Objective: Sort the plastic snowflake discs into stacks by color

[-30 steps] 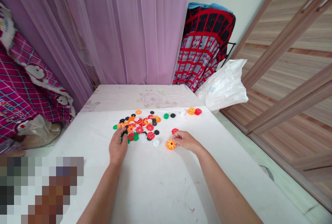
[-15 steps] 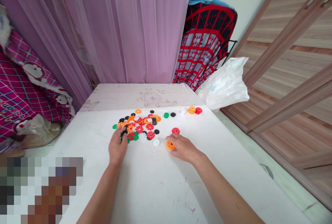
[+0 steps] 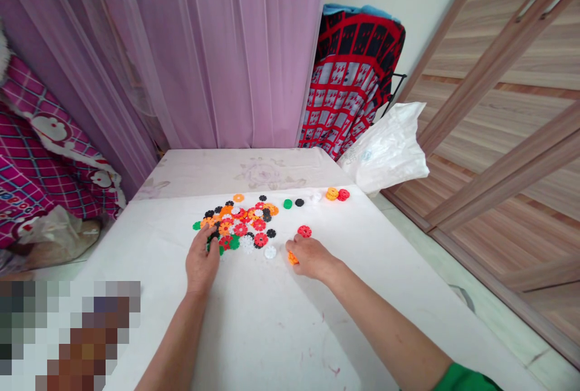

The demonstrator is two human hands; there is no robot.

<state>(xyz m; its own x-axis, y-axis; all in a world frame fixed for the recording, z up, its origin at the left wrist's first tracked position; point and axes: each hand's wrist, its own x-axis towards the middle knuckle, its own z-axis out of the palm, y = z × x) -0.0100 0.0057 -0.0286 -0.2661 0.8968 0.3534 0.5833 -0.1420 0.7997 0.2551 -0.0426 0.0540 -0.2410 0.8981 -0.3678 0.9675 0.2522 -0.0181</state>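
A loose heap of flower-shaped discs [image 3: 240, 229] in red, orange, black, white and green lies left of the middle of the table. My left hand [image 3: 203, 258] rests at the heap's left front edge, its fingers apart. My right hand [image 3: 312, 256] pinches orange discs [image 3: 292, 257] just above the cloth. Just beyond it lies a red disc [image 3: 304, 231]; a white disc [image 3: 270, 252] is to its left. Farther back stand separate discs in a row: green [image 3: 287, 203], black [image 3: 299, 202], white [image 3: 316, 197], orange [image 3: 332, 193] and red [image 3: 344, 194].
The table has a white cloth [image 3: 272, 330] with a floral strip at the far end. A white plastic bag [image 3: 389, 149] hangs at the back right corner. Purple curtains [image 3: 226, 46] are behind, wooden cabinet doors [image 3: 512, 107] to the right.
The view has shifted slightly. My right hand has closed more around the orange discs and tilted them. My left hand remains beside the heap.
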